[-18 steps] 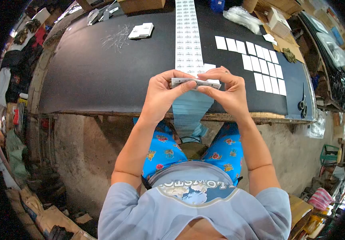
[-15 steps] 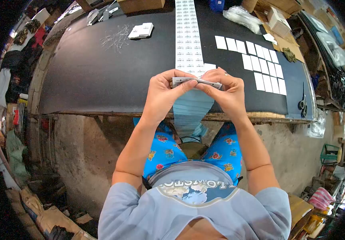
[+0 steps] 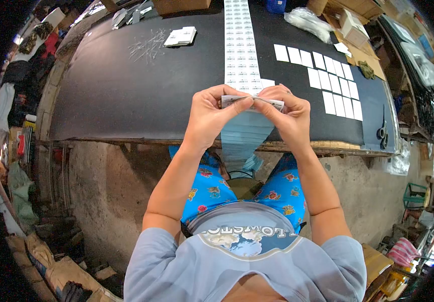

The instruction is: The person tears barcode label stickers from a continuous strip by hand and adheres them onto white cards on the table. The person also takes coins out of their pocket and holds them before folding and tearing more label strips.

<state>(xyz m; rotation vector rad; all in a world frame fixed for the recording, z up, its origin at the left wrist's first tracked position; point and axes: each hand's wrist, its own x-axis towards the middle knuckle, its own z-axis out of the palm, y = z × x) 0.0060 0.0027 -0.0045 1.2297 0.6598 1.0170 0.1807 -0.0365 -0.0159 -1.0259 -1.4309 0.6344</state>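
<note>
Between thumb and fingers, my left hand [image 3: 211, 115] pinches the left part of a small white printed card [image 3: 231, 101]. My right hand [image 3: 288, 113] grips the same card from the right, and the two thumbs meet near its middle. Just beyond the hands lies a long white strip of printed labels [image 3: 242, 45] running to the table's far edge. A translucent bluish strip [image 3: 246, 133] hangs below the hands over the near edge. Part of a white card [image 3: 267, 83] shows behind my right hand.
Rows of white cards [image 3: 331, 82] lie on the right of the black table [image 3: 126, 100], near scissors [image 3: 382, 132] and a plastic bag [image 3: 307, 24]. At the back left are a stack of white cards [image 3: 180, 36] and thin loose strings [image 3: 148, 46].
The view has shifted slightly, so the table items appear a little to the right. The thumbs have come together at the middle of the card, which both hands still hold.
</note>
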